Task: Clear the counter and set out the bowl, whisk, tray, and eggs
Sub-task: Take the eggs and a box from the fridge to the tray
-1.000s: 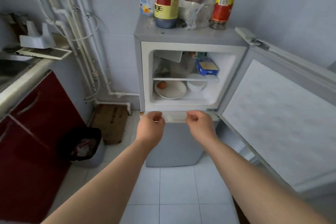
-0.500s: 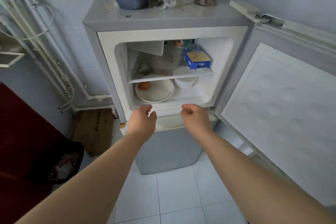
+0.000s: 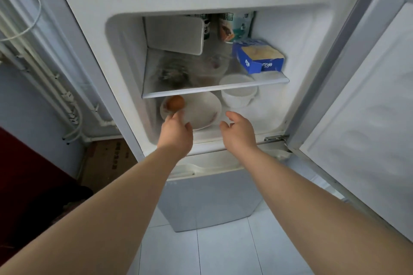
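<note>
Plainly, nothing is gripped by either hand. The left hand (image 3: 176, 133) is held with its fingers loosely spread and stretched over the near rim of a white plate (image 3: 201, 110); its fingertips are blurred, so contact with the plate cannot be told. The right hand (image 3: 240, 134) is held open beside it, thumb apart, just short of the plate's right edge. A brown egg (image 3: 176, 102) is seen lying on the plate's left side, just beyond the left fingertips. A white bowl (image 3: 238, 96) is set to the right of the plate, under the shelf (image 3: 214, 90). A blue box (image 3: 259, 60) is kept on that shelf, and the fridge door (image 3: 368, 107) is swung open at the right.
</note>
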Available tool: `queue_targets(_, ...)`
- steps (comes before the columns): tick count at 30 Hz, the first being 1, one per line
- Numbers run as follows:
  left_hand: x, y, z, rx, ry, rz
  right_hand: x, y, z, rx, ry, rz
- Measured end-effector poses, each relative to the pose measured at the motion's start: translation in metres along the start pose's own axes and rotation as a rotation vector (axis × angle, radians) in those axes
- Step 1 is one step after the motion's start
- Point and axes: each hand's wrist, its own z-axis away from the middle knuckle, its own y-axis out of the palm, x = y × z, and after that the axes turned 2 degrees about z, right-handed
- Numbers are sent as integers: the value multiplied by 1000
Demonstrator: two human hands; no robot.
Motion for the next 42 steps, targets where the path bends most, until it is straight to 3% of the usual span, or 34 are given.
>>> queue_targets(6, 14, 15, -56, -62, 24, -14, -9, 15, -43, 18, -84, 51)
queue_targets(13, 8, 28, -96, -45, -71, -173, -12, 27, -74, 21, -158, 116)
queue_targets(20, 9, 34, -113, -52, -86, -418, -13, 33, -88, 18, -180, 163)
queue_targets(27, 2, 30, -104, -78, -26, -334, -15, 35, -90, 17, -184, 171)
queue_targets(31, -6, 29, -93, -53, -45, -445, -11, 31, -86, 33, -189, 190)
queue_targets(42, -29, 17, -33, -11, -172, -84, 7, 0, -42, 59, -171, 189)
